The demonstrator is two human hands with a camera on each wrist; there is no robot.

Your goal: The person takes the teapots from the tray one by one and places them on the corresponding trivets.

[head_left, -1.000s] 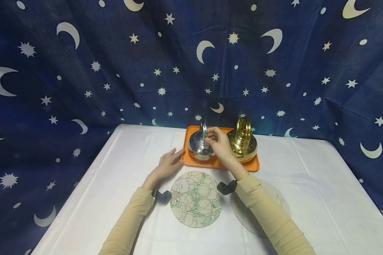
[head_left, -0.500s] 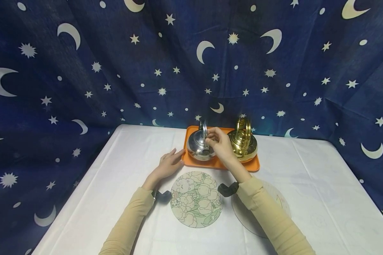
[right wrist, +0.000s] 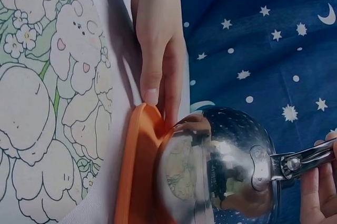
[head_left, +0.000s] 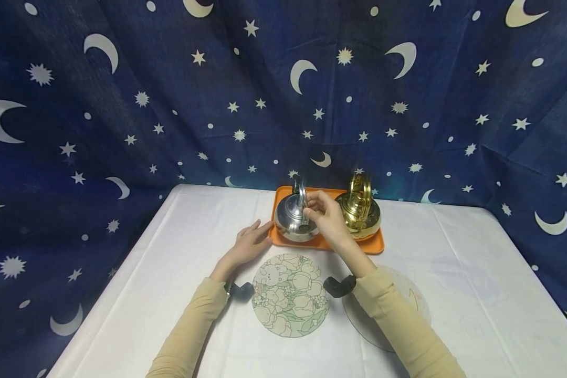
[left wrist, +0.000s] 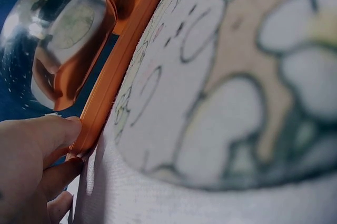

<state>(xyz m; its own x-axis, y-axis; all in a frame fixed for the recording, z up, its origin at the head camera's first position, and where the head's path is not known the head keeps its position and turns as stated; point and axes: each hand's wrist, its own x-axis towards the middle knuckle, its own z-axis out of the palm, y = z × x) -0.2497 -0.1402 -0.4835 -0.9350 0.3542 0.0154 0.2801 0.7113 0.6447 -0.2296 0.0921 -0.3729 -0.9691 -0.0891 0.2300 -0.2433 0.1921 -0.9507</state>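
— Starry curtain behind, white tablecloth spread below!
— And on the cloth?
— Orange tray at the far side, paler mat nearer in, partly covered, flowered mat just left of that.
— Kettles?
— Gold kettle on the tray's right half, silver kettle over the left, apparently just clear of the tray, base hard to see.
— Hands?
— Left hand with fingers extended, touching the tray's left rim. Right hand with curled fingers clamped on the silver kettle's handle!
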